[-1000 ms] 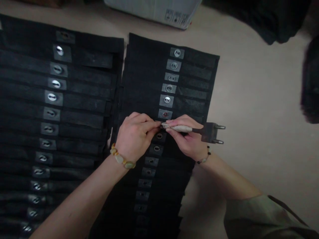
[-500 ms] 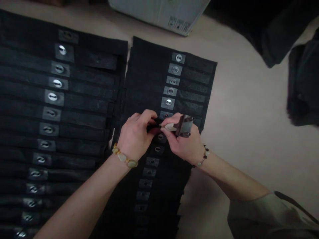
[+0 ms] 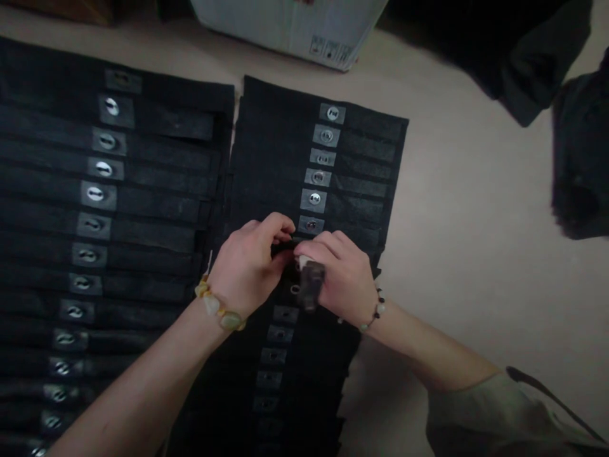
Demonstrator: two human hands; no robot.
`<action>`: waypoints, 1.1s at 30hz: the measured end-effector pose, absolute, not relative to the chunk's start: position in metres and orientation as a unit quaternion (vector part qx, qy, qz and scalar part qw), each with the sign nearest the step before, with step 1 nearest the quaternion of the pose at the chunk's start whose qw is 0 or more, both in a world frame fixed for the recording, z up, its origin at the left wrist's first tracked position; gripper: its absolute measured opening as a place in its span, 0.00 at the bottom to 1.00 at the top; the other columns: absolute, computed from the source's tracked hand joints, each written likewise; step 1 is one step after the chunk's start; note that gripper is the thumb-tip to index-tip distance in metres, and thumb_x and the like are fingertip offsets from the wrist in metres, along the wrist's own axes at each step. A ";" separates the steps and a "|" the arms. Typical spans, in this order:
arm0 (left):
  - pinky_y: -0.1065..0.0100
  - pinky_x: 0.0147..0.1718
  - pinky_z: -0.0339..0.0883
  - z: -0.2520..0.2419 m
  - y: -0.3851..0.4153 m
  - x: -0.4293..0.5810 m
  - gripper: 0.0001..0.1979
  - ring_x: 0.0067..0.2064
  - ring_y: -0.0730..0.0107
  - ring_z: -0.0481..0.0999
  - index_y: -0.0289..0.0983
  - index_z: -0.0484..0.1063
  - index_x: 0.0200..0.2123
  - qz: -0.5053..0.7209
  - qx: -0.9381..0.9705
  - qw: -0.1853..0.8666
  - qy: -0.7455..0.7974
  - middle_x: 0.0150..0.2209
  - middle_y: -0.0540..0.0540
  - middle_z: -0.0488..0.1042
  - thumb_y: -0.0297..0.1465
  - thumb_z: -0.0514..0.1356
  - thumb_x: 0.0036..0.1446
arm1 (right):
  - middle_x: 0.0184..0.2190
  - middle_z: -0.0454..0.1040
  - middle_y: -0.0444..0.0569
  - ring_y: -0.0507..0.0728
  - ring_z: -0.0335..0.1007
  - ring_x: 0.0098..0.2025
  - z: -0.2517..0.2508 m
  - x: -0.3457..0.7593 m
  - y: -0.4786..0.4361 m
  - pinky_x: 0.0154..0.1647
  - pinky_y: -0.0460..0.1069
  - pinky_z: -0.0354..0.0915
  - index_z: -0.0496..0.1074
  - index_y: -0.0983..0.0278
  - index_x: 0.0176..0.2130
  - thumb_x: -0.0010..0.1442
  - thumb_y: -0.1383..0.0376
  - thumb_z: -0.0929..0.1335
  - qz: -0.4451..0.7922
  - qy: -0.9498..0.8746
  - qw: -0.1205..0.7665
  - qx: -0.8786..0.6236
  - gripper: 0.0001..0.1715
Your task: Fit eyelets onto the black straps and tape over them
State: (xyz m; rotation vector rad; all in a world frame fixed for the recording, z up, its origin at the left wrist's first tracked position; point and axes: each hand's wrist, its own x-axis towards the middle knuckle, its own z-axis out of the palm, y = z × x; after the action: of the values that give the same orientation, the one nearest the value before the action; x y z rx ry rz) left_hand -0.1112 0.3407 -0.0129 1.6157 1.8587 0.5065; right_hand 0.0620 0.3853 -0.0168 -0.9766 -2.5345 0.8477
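The right hand [image 3: 337, 279] is closed tight around a black plug [image 3: 311, 285], its fingers wrapped over the top and a pale wrapped stem [image 3: 302, 261] poking out toward the left hand. The left hand [image 3: 248, 266] is curled into a narrow pinch, its fingertips [image 3: 280, 223] bent over a dark felt strip [image 3: 285, 247], though the exact hold is partly hidden. The two hands nearly touch at that strip, which lies in the overlapping column of strips [image 3: 361, 178] and is the thing being worked on.

The step in hand appears to be close work on this one strip, just below a grey patch with a metal eyelet [image 3: 311, 225]. The next move seems to call for a steady pinch and exact placing of the pale tip. Up the column from the hands, the eyelets shine silver; down it, they look darker.

A second column of strips [image 3: 143, 190] lies just left of that landmark column, and a beaded stone bracelet [image 3: 219, 311] circles the left wrist. Beyond the column's top edge stands a cardboard box [image 3: 290, 28], while dark cloth [image 3: 578, 158] lies off to its right on a beige floor [image 3: 476, 254].
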 end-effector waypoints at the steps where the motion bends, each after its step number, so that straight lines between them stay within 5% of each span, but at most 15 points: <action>1: 0.66 0.37 0.70 -0.012 0.345 -0.110 0.10 0.38 0.65 0.77 0.41 0.74 0.43 0.193 0.616 0.301 0.702 0.38 0.48 0.79 0.29 0.60 0.57 | 0.36 0.75 0.47 0.56 0.70 0.38 -0.021 0.068 0.388 0.36 0.50 0.69 0.74 0.58 0.42 0.64 0.67 0.66 0.325 -0.858 0.197 -0.345 0.08; 4: 0.64 0.41 0.70 -0.016 0.358 -0.105 0.09 0.40 0.65 0.76 0.43 0.78 0.42 0.208 0.641 0.258 0.692 0.38 0.48 0.80 0.30 0.59 0.60 | 0.38 0.77 0.48 0.57 0.74 0.39 -0.029 0.080 0.404 0.40 0.55 0.72 0.74 0.58 0.42 0.63 0.64 0.68 0.375 -0.787 0.314 -0.377 0.06; 7: 0.63 0.40 0.69 -0.025 0.368 -0.102 0.09 0.40 0.63 0.75 0.44 0.80 0.39 0.214 0.659 0.231 0.682 0.37 0.47 0.79 0.32 0.60 0.61 | 0.37 0.78 0.48 0.58 0.76 0.40 -0.034 0.083 0.423 0.41 0.56 0.72 0.75 0.59 0.39 0.62 0.62 0.70 0.402 -0.770 0.329 -0.372 0.04; 15: 0.64 0.39 0.69 -0.031 0.371 -0.103 0.07 0.38 0.65 0.74 0.44 0.81 0.38 0.227 0.646 0.242 0.688 0.34 0.48 0.79 0.31 0.61 0.59 | 0.37 0.78 0.47 0.57 0.75 0.40 -0.042 0.078 0.435 0.42 0.54 0.71 0.75 0.59 0.39 0.62 0.63 0.69 0.411 -0.804 0.254 -0.347 0.04; 29: 0.67 0.39 0.69 -0.030 0.370 -0.110 0.11 0.41 0.65 0.77 0.40 0.70 0.43 0.227 0.605 0.289 0.706 0.39 0.48 0.78 0.26 0.61 0.55 | 0.42 0.71 0.52 0.60 0.64 0.44 0.001 0.040 0.430 0.32 0.50 0.63 0.71 0.61 0.44 0.65 0.69 0.63 0.209 -0.918 0.015 -0.335 0.10; 33: 0.66 0.39 0.70 -0.026 0.371 -0.113 0.11 0.40 0.65 0.77 0.39 0.70 0.44 0.224 0.606 0.302 0.700 0.39 0.48 0.78 0.27 0.61 0.56 | 0.40 0.72 0.52 0.59 0.64 0.42 -0.001 0.039 0.425 0.31 0.49 0.62 0.72 0.61 0.43 0.64 0.70 0.63 0.189 -0.923 0.010 -0.335 0.10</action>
State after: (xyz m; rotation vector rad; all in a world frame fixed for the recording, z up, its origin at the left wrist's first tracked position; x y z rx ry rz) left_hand -0.1133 0.3707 -0.0256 1.6074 1.8571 0.5949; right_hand 0.0387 0.4246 -0.0013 -1.0462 -2.8808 0.5909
